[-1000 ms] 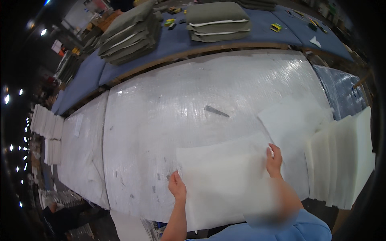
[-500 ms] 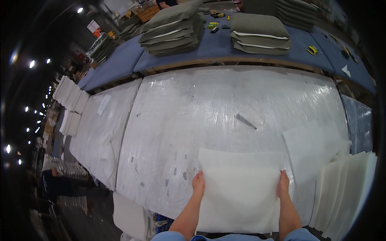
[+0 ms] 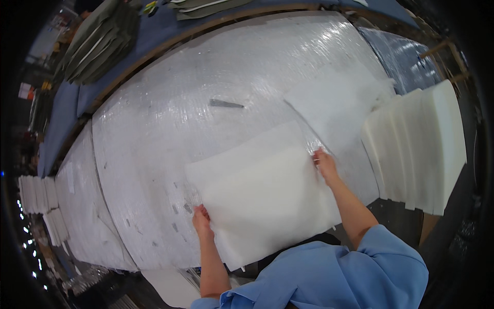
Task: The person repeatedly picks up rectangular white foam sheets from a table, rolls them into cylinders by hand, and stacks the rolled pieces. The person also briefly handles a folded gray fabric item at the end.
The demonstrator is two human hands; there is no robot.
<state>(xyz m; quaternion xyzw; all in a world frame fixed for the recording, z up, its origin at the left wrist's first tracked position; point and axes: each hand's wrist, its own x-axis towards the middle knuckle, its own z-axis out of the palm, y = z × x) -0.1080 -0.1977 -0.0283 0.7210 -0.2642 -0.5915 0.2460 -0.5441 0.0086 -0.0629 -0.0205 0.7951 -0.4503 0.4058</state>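
A white foam sheet (image 3: pixel 267 201), roughly square, lies across the near edge of a plastic-wrapped table (image 3: pixel 159 139). A thinner, more see-through white layer shows along its far edge. My left hand (image 3: pixel 202 221) is closed on the sheet's left side edge, fingers curled. On the opposite edge my right hand (image 3: pixel 325 166) pinches the sheet's right side, close to the far corner. Beyond my right hand, another thin white sheet (image 3: pixel 339 103) lies flat on the wrap.
To the right stands a stack of white foam slabs (image 3: pixel 411 149). A grey strip (image 3: pixel 226 104) lies on the wrapped table. Behind, a blue table (image 3: pixel 154 31) bears piles of grey-green cushions (image 3: pixel 103 41). White folded stacks (image 3: pixel 38 194) stand far left.
My view has turned to the right and tilted down, so the scene appears slanted. Both hands still hold the foam sheet by its sides.
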